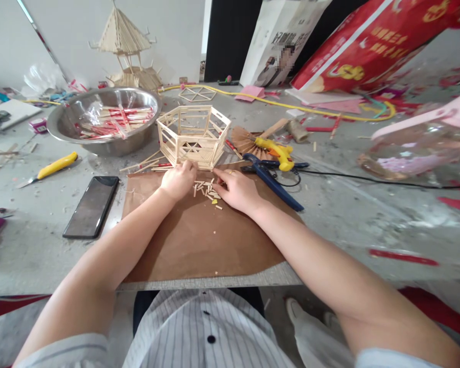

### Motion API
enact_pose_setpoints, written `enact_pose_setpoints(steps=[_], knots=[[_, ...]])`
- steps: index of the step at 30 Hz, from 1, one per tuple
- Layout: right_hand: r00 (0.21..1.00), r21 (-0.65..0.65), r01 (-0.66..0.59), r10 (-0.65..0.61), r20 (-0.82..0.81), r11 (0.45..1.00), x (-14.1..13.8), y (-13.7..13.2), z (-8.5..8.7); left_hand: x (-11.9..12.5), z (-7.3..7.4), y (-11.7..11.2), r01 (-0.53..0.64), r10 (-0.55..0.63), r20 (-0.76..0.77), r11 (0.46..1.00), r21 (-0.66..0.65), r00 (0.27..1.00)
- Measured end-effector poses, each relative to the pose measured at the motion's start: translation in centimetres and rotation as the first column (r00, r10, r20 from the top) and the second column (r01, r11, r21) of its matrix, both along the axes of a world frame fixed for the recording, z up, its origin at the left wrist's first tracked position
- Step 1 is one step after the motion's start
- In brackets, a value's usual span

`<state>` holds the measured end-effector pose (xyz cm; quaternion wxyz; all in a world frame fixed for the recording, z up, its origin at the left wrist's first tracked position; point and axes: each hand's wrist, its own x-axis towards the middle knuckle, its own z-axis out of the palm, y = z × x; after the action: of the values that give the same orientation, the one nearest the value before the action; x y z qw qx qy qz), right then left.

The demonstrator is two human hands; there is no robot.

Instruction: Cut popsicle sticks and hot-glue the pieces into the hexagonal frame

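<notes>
A hexagonal frame of thin wooden sticks (193, 139) stands at the far edge of a brown sheet (214, 245). At its near lower edge, the fingers of my left hand (179, 180) are curled closed on the frame. My right hand (238, 190) lies to the right of it, index finger stretched to the frame's bottom corner and thumb apart, with nothing visible held. Between my hands lies a scatter of short cut stick pieces (209, 190), with a small yellow scrap (214, 201) at their near side. Longer loose sticks (147, 162) lie left of the frame.
Left are a steel bowl (111, 149) of wrapped sticks, a yellow utility knife (57, 164) and a phone (91, 207). Right are a yellow-handled glue gun (278, 153), blue-handled pliers (276, 184) and a black cord (352, 178). A stick pagoda (122, 38) stands behind.
</notes>
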<state>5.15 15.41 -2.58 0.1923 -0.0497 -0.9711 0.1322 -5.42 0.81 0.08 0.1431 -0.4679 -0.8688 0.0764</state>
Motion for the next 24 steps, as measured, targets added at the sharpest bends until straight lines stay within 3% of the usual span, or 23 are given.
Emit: enact_pose_setpoints(steps=[24], knots=[[0.998, 0.079, -0.053, 0.056, -0.032, 0.995, -0.3, 0.19, -0.35, -0.24, -0.18, 0.03, 0.008, -0.008, -0.038, 1.0, 0.001, 0.999]])
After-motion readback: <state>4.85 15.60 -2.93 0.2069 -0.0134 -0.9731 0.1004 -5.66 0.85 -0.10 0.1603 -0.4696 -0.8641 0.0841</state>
